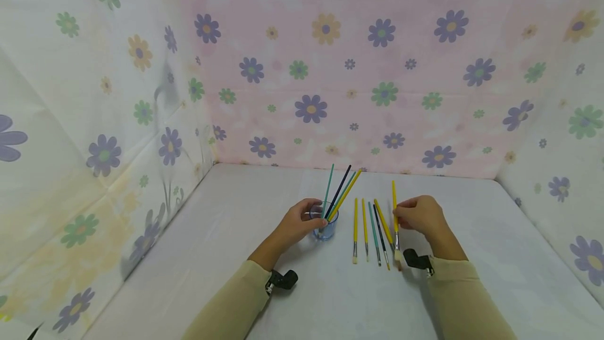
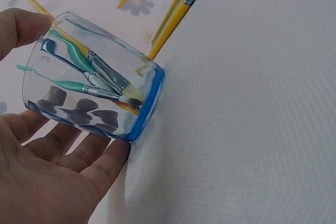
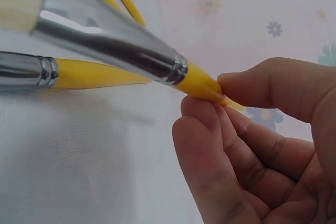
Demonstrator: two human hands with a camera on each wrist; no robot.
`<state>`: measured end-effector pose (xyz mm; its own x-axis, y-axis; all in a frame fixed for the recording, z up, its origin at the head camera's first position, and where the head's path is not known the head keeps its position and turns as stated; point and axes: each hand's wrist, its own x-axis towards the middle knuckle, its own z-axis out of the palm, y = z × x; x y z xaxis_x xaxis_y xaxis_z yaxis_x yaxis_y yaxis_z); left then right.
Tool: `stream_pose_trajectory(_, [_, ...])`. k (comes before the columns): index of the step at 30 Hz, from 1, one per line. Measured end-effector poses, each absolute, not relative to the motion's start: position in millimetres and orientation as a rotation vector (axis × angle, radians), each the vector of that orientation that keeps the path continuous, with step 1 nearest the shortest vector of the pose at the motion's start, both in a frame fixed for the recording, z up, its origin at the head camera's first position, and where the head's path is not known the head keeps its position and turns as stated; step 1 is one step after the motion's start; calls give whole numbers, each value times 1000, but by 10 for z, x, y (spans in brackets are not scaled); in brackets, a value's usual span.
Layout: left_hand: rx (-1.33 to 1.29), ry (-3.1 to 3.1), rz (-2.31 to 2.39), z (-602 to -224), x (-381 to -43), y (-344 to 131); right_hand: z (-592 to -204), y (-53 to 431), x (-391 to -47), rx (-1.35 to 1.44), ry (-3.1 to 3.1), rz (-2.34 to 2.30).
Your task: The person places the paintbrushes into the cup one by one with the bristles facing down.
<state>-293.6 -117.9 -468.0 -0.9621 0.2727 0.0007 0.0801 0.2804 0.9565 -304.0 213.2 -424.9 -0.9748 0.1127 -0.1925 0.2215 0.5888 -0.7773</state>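
Observation:
My left hand (image 1: 294, 224) holds a clear cup (image 2: 105, 30) with a blue base, the thumb at its rim and the fingers along its far side. Several paintbrushes (image 2: 107, 74) lean inside it, bristles down, with green, dark blue and yellow handles. To the right, my right hand (image 1: 421, 219) pinches a yellow paintbrush (image 3: 113, 30) by the handle just above its metal ferrule. This brush has wide pale bristles (image 1: 398, 257) that point down toward me. Between the hands several more paintbrushes (image 1: 365, 230) lie in a row on the table, handles pointing away.
The table (image 1: 189, 277) has a white cover. Flower-patterned cloth walls (image 1: 349, 83) stand behind it and at both sides. A small black wrist camera (image 1: 283, 279) sits on the left sleeve, another camera (image 1: 417, 259) on the right.

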Motion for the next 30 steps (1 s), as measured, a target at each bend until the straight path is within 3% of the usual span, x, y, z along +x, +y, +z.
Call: stream_pose_trajectory(30, [339,2379,1777,-4734,-2972,-1183,-4051,2062,-2983,352,2708,-1687])
